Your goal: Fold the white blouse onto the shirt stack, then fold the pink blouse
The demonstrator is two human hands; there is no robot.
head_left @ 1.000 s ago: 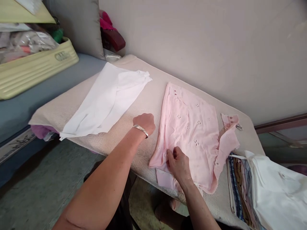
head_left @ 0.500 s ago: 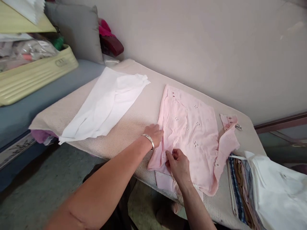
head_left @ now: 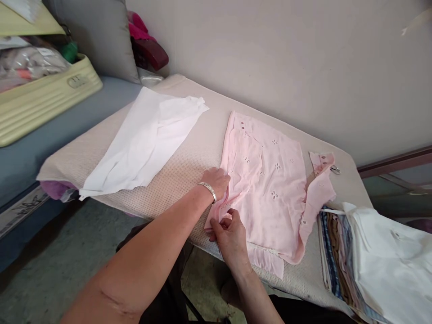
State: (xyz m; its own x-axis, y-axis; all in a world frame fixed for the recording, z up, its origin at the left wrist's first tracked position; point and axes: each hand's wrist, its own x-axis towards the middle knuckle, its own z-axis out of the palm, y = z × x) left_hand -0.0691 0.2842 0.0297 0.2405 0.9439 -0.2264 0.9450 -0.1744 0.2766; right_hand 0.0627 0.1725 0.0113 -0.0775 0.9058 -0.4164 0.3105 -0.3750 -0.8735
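A pink garment [head_left: 273, 180] with flower-shaped cut-outs lies folded on the padded cover of the board. My left hand [head_left: 218, 181], with a silver bangle at its wrist, rests on the garment's left edge, fingers laid down on the cloth. Closer to me, my right hand [head_left: 231, 238] pinches the garment's lower left corner between thumb and fingers. Part of that corner is hidden behind the right hand. A narrow pink strip [head_left: 319, 193] of the cloth extends at the right, with a small metal clip [head_left: 335, 169] beside it.
A white cloth [head_left: 138, 144] lies on the left of the beige padded board [head_left: 182, 175]. Folded fabrics [head_left: 340, 256] and a white garment [head_left: 394, 256] are stacked at the right. A yellow bin [head_left: 50, 96] stands far left, near a grey cushion [head_left: 97, 36]. A wall runs behind.
My right hand has moved left along the near edge, carrying the garment's lower left corner inward. My left hand stays on the left edge. The camera view has shifted slightly.
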